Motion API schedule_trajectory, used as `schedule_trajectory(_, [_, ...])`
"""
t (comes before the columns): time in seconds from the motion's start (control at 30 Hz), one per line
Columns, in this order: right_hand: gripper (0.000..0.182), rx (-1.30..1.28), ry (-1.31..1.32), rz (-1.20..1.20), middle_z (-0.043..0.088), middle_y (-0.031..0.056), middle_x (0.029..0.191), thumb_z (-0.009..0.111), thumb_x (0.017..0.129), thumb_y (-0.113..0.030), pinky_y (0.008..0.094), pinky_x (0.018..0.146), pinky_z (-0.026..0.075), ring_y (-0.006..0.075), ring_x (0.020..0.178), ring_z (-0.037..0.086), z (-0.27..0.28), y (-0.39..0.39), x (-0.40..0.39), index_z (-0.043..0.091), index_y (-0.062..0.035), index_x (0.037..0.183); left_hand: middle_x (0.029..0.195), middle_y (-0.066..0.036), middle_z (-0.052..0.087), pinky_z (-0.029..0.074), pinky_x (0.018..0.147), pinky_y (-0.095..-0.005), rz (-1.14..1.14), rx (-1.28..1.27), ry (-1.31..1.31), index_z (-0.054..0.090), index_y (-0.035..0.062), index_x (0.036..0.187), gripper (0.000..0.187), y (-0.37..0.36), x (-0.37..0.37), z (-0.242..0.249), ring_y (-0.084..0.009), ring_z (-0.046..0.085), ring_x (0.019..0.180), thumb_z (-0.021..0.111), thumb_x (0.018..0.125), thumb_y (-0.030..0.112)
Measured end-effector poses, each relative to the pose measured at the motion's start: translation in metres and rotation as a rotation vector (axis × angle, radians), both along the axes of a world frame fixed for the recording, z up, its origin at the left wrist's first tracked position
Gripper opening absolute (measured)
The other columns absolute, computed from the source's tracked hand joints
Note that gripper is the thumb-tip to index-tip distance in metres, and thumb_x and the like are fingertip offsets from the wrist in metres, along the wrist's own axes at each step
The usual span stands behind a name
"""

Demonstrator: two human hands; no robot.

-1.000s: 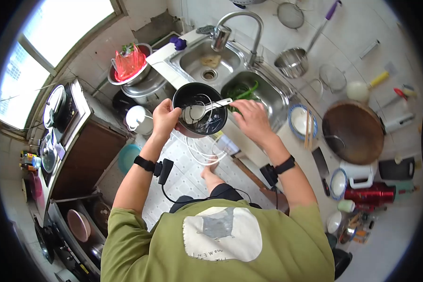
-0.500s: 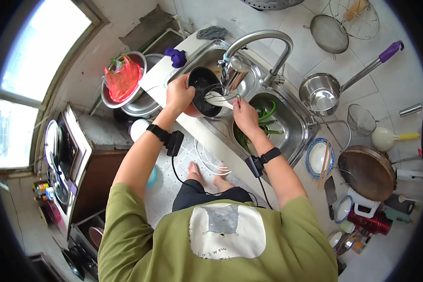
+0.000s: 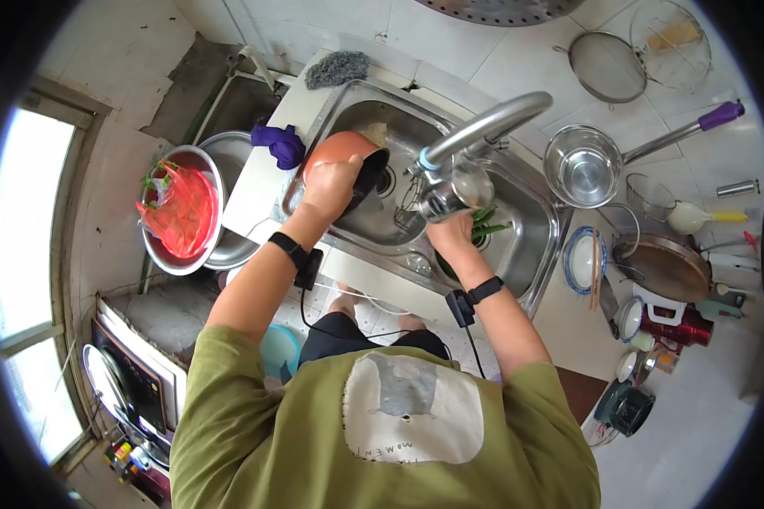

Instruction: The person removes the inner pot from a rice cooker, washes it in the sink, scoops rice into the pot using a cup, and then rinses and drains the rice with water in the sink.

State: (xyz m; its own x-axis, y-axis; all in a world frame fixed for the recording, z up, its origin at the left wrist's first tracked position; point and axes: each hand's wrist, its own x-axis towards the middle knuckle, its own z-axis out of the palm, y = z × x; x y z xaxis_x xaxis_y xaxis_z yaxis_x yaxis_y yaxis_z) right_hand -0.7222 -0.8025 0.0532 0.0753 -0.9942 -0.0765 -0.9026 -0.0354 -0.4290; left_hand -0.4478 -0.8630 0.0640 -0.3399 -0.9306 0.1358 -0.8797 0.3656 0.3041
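Observation:
My left hand (image 3: 333,187) is closed on a pot (image 3: 335,154) with an orange outside and dark inside. The pot is tipped on its side over the left sink basin (image 3: 367,113), its mouth facing right. My right hand (image 3: 452,235) is closed beneath the faucet head (image 3: 457,191), by the divider between the basins. A wire-looped utensil (image 3: 409,200) reaches from it over the left basin; the faucet hides part of the grip. Long green vegetables (image 3: 486,227) lie in the right basin, beside my right hand.
A curved faucet (image 3: 492,123) arches over the sink. Left of it are a purple cloth (image 3: 278,146), a scouring pad (image 3: 337,69) and a metal bowl (image 3: 216,231) with a red bag (image 3: 181,212). A steel saucepan (image 3: 581,165) and a blue-rimmed bowl (image 3: 581,261) are on the right.
My left hand has tipped the pot over the left basin. My right hand and the wire utensil have drawn out of the pot. The view has shifted.

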Motion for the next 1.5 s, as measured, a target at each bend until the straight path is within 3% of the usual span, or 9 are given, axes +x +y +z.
schedule_trajectory(0.27, [0.024, -0.240, 0.011, -0.094, 0.074, 0.0125, 0.108, 0.069, 0.093, -0.010, 0.0462, 0.088, 0.051, 0.0336, 0.103, 0.068, -0.028, 0.017, -0.028, 0.073, -0.0055, 0.116, 0.065, -0.022, 0.057, 0.049, 0.061, -0.0500, 0.291, 0.167, 0.438, 0.055, 0.0018, 0.081, 0.012, 0.002, 0.027, -0.015, -0.0431, 0.061, 0.062, 0.066, 0.079, 0.005])
schedule_trajectory(0.4, [0.031, -0.129, -0.826, -0.624, 0.072, 0.0058, 0.110, 0.063, 0.106, -0.019, 0.0293, 0.093, 0.049, 0.0130, 0.103, 0.064, -0.018, 0.058, -0.075, 0.067, -0.0024, 0.132, 0.067, -0.022, 0.060, 0.051, 0.068, -0.0508, 0.450, 0.372, 0.578, 0.057, 0.0010, 0.076, 0.016, 0.008, 0.023, -0.028, -0.0420, 0.062, 0.065, 0.070, 0.078, 0.010])
schedule_trajectory(0.53, [0.032, 0.016, -0.508, -0.745, 0.069, 0.0068, 0.112, 0.063, 0.106, -0.022, 0.0324, 0.097, 0.049, 0.0188, 0.105, 0.064, -0.011, 0.091, -0.138, 0.066, -0.0044, 0.133, 0.060, -0.015, 0.054, 0.050, 0.060, -0.0430, 0.438, 0.307, 0.619, 0.050, 0.0026, 0.072, 0.022, 0.010, 0.007, -0.067, -0.0298, 0.058, 0.056, 0.070, 0.077, 0.010])
schedule_trajectory(0.63, [0.049, 0.022, 0.392, -0.335, 0.062, 0.0159, 0.132, 0.071, 0.096, -0.032, 0.0504, 0.101, 0.049, 0.0382, 0.122, 0.061, 0.015, 0.083, -0.152, 0.062, -0.0103, 0.139, 0.067, -0.017, 0.061, 0.054, 0.070, -0.0452, 0.493, 0.461, 0.595, 0.061, 0.0009, 0.080, 0.016, 0.007, 0.004, -0.076, -0.0365, 0.065, 0.067, 0.072, 0.077, 0.011])
schedule_trajectory(0.9, [0.048, -0.086, -0.756, -0.507, 0.057, 0.0145, 0.152, 0.054, 0.110, -0.030, 0.0364, 0.118, 0.038, 0.0243, 0.142, 0.052, -0.007, -0.149, -0.143, 0.055, -0.0026, 0.151, 0.082, -0.023, 0.071, 0.058, 0.076, -0.0523, 0.456, 0.579, 0.279, 0.057, 0.0006, 0.103, 0.030, 0.021, 0.018, -0.073, -0.0421, 0.073, 0.078, 0.077, 0.084, 0.015])
schedule_trajectory(0.93, [0.044, -0.116, -0.988, -0.450, 0.061, 0.0137, 0.147, 0.055, 0.110, -0.025, 0.0344, 0.113, 0.042, 0.0214, 0.135, 0.056, -0.016, -0.176, -0.144, 0.057, -0.0027, 0.148, 0.072, -0.020, 0.064, 0.058, 0.052, -0.0437, 0.429, 0.455, 0.310, 0.048, 0.0017, 0.084, 0.029, 0.024, 0.020, -0.088, -0.0338, 0.072, 0.062, 0.075, 0.086, 0.012])
schedule_trajectory(1.0, [0.036, -0.017, -1.107, -0.427, 0.068, 0.0112, 0.138, 0.060, 0.107, -0.021, 0.0333, 0.105, 0.048, 0.0197, 0.126, 0.061, -0.008, -0.188, -0.142, 0.065, -0.0031, 0.138, 0.076, -0.019, 0.065, 0.058, 0.051, -0.0436, 0.455, 0.499, 0.287, 0.049, 0.0023, 0.093, 0.027, 0.022, 0.022, -0.094, -0.0350, 0.072, 0.062, 0.074, 0.086, 0.010])
schedule_trajectory(1.23, [0.020, -0.284, -0.172, -0.431, 0.077, 0.0085, 0.103, 0.067, 0.102, -0.019, 0.0353, 0.083, 0.053, 0.0196, 0.093, 0.071, -0.003, -0.112, -0.150, 0.076, -0.0048, 0.112, 0.109, -0.026, 0.075, 0.060, 0.092, -0.0495, 0.467, 0.716, 0.035, 0.045, -0.0031, 0.138, 0.063, 0.003, 0.009, -0.095, -0.0412, 0.073, 0.108, 0.073, 0.086, 0.017])
schedule_trajectory(1.5, [0.018, -0.494, -0.119, -0.479, 0.078, 0.0124, 0.094, 0.070, 0.101, -0.015, 0.0364, 0.079, 0.056, 0.0246, 0.082, 0.073, -0.014, -0.114, -0.148, 0.078, -0.0031, 0.112, 0.094, -0.015, 0.075, 0.064, 0.058, -0.0354, 0.627, 1.072, 0.717, 0.050, -0.0012, 0.146, 0.069, 0.005, -0.013, -0.101, -0.0206, 0.074, 0.067, 0.074, 0.082, 0.008])
